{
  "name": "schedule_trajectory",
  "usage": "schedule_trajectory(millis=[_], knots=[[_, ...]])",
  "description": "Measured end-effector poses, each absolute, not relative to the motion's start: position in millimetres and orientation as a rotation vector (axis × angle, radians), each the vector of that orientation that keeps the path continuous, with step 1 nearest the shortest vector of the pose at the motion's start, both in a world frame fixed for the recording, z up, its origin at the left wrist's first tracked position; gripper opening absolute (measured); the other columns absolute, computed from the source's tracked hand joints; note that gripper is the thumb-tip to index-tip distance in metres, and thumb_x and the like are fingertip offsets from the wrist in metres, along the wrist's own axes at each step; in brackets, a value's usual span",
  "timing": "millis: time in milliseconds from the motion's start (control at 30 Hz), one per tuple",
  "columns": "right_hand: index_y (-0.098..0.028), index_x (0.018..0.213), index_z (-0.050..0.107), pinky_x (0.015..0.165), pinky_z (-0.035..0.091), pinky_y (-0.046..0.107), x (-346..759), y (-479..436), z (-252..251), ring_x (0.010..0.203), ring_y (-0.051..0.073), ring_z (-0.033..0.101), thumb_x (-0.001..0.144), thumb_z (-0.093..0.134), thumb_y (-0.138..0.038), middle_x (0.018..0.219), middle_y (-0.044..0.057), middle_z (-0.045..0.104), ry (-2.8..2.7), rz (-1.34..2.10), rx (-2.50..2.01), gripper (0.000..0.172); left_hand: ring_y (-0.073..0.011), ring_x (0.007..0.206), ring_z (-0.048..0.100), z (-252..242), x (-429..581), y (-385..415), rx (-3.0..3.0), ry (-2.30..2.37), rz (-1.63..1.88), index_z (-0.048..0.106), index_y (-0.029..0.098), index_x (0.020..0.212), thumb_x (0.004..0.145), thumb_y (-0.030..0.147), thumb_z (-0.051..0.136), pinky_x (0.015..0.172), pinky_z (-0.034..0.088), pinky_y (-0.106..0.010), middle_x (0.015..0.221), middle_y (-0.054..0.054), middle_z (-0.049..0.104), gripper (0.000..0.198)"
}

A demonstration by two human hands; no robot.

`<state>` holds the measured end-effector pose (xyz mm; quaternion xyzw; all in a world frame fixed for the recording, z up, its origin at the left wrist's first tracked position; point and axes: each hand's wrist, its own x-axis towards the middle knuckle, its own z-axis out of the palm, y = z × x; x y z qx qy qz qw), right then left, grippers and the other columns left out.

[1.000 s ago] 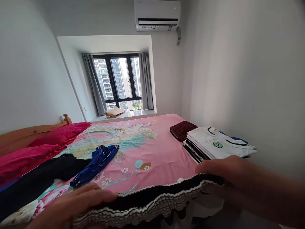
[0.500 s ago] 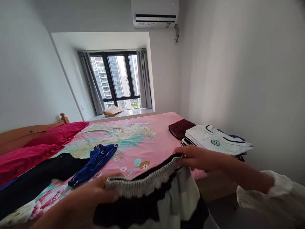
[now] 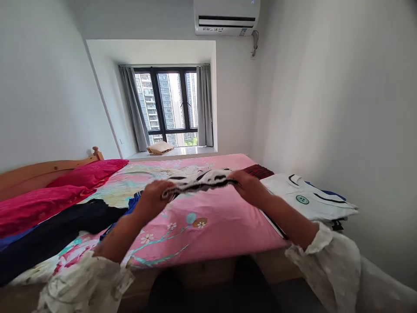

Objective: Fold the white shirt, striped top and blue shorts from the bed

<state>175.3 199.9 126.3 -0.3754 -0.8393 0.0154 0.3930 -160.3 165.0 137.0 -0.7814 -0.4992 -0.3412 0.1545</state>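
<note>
A black-and-white garment with a gathered elastic waistband [image 3: 203, 184] is stretched between my two hands above the bed; whether it is a skirt or trousers I cannot tell. My left hand [image 3: 155, 198] is closed on one end of the waistband. At the other end, my right hand [image 3: 249, 186] grips the band beside the pile of folded clothes. The rest of the garment extends away from me, mostly hidden behind the band. Blue clothing with white stripes [image 3: 135, 201] lies left of my left hand, partly covered by that arm.
Folded white shirts [image 3: 286, 195] are stacked at the bed's right edge, near a red plaid folded garment [image 3: 259, 171]. Black clothing [image 3: 74, 224] lies at the left, by magenta pillows [image 3: 48, 206]. Pink floral bedding [image 3: 215, 226] covers the bed, whose front edge is before my legs.
Both hands have lifted forward over the bed with the garment, which hung down in front of me before and now reaches away from me. The view has shifted slightly left.
</note>
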Motion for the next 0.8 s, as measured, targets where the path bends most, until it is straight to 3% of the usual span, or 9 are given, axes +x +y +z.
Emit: schedule_trajectory(millis=[100, 167, 233, 300, 367, 467, 567, 667, 800], knots=[[-0.02, 0.102, 0.063, 0.085, 0.044, 0.029, 173, 188, 13, 0.095, 0.019, 0.059, 0.076, 0.046, -0.008, 0.101, 0.007, 0.064, -2.226, 0.182, -1.007, 0.033, -0.0229, 0.1, 0.061, 9, -172, 147, -2.389, -1.674, -0.772, 0.068, 0.025, 0.099, 0.073, 0.012, 0.056, 0.09, 0.046, -0.038, 0.104, -0.005, 0.07, 0.032], [-0.023, 0.108, 0.062, 0.086, 0.044, 0.028, 177, 172, -63, 0.1, 0.018, 0.058, 0.073, 0.046, -0.006, 0.113, 0.007, 0.061, -2.197, 0.424, -1.17, 0.042, -0.025, 0.11, 0.058, -75, -180, 123, -2.425, -1.925, -0.673, 0.069, 0.03, 0.102, 0.07, 0.011, 0.057, 0.094, 0.044, -0.041, 0.117, -0.005, 0.065, 0.039], [-0.022, 0.113, 0.061, 0.089, 0.044, 0.032, 185, 154, -124, 0.104, 0.022, 0.057, 0.071, 0.051, -0.013, 0.119, 0.009, 0.058, -2.062, 0.624, -1.299, 0.044, -0.0294, 0.118, 0.052, -140, -187, 93, -2.393, -2.199, -0.716, 0.069, 0.03, 0.103, 0.064, 0.021, 0.065, 0.096, 0.044, -0.045, 0.126, -0.007, 0.06, 0.04], [-0.019, 0.106, 0.063, 0.088, 0.045, 0.035, 191, 139, -161, 0.098, 0.024, 0.059, 0.073, 0.056, -0.027, 0.11, 0.01, 0.062, -1.775, 0.796, -1.416, 0.035, -0.0295, 0.115, 0.055, -175, -190, 67, -2.315, -2.431, -0.951, 0.069, 0.025, 0.103, 0.068, 0.039, 0.064, 0.097, 0.045, -0.043, 0.121, -0.01, 0.063, 0.038], [-0.018, 0.098, 0.064, 0.086, 0.045, 0.036, 191, 132, -177, 0.092, 0.025, 0.06, 0.073, 0.057, -0.041, 0.098, 0.01, 0.065, -1.574, 0.912, -1.481, 0.034, -0.0286, 0.108, 0.06, -182, -188, 55, -2.179, -2.652, -1.255, 0.068, 0.021, 0.099, 0.07, 0.053, 0.058, 0.096, 0.045, -0.041, 0.111, -0.01, 0.067, 0.045], [-0.018, 0.094, 0.062, 0.074, 0.049, 0.035, 175, 139, -176, 0.082, 0.024, 0.063, 0.077, 0.05, -0.053, 0.09, 0.008, 0.067, -1.475, 1.04, -1.513, 0.04, -0.0295, 0.105, 0.061, -167, -178, 65, -1.855, -2.994, -1.587, 0.064, 0.017, 0.095, 0.063, 0.061, 0.06, 0.093, 0.046, -0.039, 0.104, -0.011, 0.068, 0.054], [-0.017, 0.101, 0.057, 0.057, 0.049, 0.031, 150, 154, -172, 0.076, 0.023, 0.064, 0.073, 0.054, -0.053, 0.092, 0.008, 0.067, -1.367, 1.153, -1.538, 0.046, -0.0339, 0.099, 0.062, -154, -163, 91, -1.58, -3.224, -1.656, 0.057, 0.012, 0.104, 0.057, 0.063, 0.064, 0.075, 0.052, -0.042, 0.106, -0.017, 0.065, 0.07], [-0.016, 0.111, 0.049, 0.059, 0.049, 0.03, 129, 164, -174, 0.089, 0.027, 0.062, 0.059, 0.067, -0.042, 0.103, 0.011, 0.064, -1.243, 1.162, -1.565, 0.06, -0.0333, 0.093, 0.064, -155, -148, 108, -1.404, -3.363, -1.733, 0.048, 0.01, 0.116, 0.059, 0.063, 0.064, 0.06, 0.052, -0.039, 0.108, -0.021, 0.064, 0.079], [-0.016, 0.115, 0.044, 0.062, 0.051, 0.032, 114, 164, -176, 0.104, 0.031, 0.056, 0.056, 0.067, -0.041, 0.114, 0.016, 0.058, -1.083, 1.158, -1.545, 0.067, -0.03, 0.102, 0.062, -160, -130, 114, -1.243, -3.432, -1.961, 0.051, 0.017, 0.114, 0.067, 0.062, 0.06, 0.068, 0.052, -0.038, 0.118, -0.016, 0.061, 0.066]])
